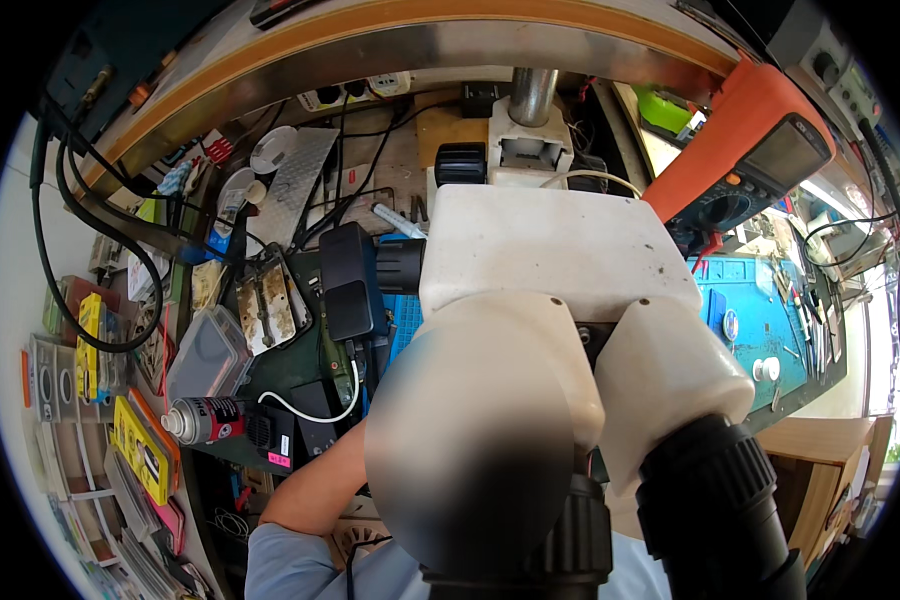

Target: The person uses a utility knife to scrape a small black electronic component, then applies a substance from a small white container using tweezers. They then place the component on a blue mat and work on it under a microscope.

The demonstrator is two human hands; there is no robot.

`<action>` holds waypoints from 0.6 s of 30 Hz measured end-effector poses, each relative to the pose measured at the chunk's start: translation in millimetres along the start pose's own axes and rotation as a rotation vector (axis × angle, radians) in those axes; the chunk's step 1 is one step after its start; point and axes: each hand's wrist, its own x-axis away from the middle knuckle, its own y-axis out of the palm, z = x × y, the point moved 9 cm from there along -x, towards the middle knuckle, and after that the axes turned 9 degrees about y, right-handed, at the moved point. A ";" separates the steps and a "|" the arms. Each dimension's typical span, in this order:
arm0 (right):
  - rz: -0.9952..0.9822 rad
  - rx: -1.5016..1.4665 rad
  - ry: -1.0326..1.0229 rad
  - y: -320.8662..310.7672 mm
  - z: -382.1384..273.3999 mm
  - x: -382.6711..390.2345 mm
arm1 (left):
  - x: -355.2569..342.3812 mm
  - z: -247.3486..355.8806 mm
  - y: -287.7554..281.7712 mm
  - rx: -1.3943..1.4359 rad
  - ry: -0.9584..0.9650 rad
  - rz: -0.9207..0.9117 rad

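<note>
A white stereo microscope [560, 245] with black eyepieces [705, 490] fills the middle of the view and hides the work under it. My left forearm [320, 485], below a light blue sleeve, goes in behind the microscope's left side. My left hand is hidden there, so what it holds or touches does not show. Neither my right hand nor its forearm is visible. Part of the microscope's left eyepiece tube is covered by a smooth blurred patch. Just left of the microscope stands a dark power bank [350, 280] with a white cable [355, 385] plugged into its lower end.
An orange-cased multimeter [740, 165] leans at the microscope's right, above a blue work mat [770, 350] holding small tools. To the left lie a spray can [205, 420], a clear plastic box [210, 355] and a stained metal plate [270, 305]. A shelf edge [390, 45] crosses the top.
</note>
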 end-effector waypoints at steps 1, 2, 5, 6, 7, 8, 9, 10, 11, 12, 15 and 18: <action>0.000 0.001 -0.001 0.1 -0.7 0.3 | 0.3 -1.8 2.9 -0.005 -0.001 -0.003; 0.000 0.000 0.000 -0.3 -0.8 0.4 | 0.7 -3.2 3.6 -0.009 -0.002 -0.005; 0.003 0.000 0.001 -1.0 -1.1 1.1 | 0.8 -5.0 5.9 -0.015 -0.001 -0.012; 0.002 -0.002 0.003 -0.4 -0.9 0.9 | 1.1 -5.1 6.8 -0.015 -0.002 -0.017; 0.001 -0.001 0.003 -0.9 -0.8 0.6 | 1.5 -4.8 6.5 -0.017 -0.003 -0.019; 0.002 -0.002 0.002 -1.0 -1.2 1.0 | 2.0 -4.9 6.6 -0.019 -0.004 -0.020; 0.002 -0.001 0.004 -0.7 -1.1 0.9 | 3.1 -4.5 6.2 -0.021 -0.006 -0.022; 0.003 0.000 0.005 -0.7 -1.2 1.5 | 3.9 -3.5 6.1 -0.021 -0.008 -0.024; 0.005 0.003 0.008 -2.0 -0.1 2.0 | 4.2 -3.4 6.3 -0.018 -0.007 -0.030; 0.004 0.003 0.006 -1.8 -0.8 2.6 | 5.3 -3.3 5.7 -0.021 -0.008 -0.030; 0.004 0.000 0.006 -2.7 -0.9 3.2 | 7.1 -4.0 5.2 -0.026 -0.015 -0.031; 0.004 -0.003 0.006 -4.2 0.6 3.4 | 11.0 -1.6 4.9 -0.036 -0.028 -0.038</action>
